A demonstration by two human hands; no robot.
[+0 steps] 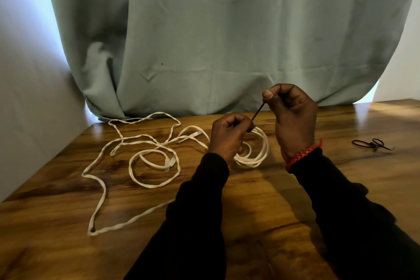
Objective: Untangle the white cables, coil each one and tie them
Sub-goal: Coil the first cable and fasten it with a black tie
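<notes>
So the wooden table [261, 223] has a green curtain [227, 41] hanging behind it, and sprawled across the left side is the loose white cable [100, 188], not coiled yet as far as I can tell. Just right of it sits the finished coil [261, 154], which looks like it's getting tied now. Left hand [229, 138] grips the coil and pinches one end of the black tie [258, 112]; right hand [293, 116] pinches the other end, pulling it up taut. Next move is probably cinching it snug without the loops springing apart. Spare ties [372, 144] wait well off to the right. No containers anywhere.
</notes>
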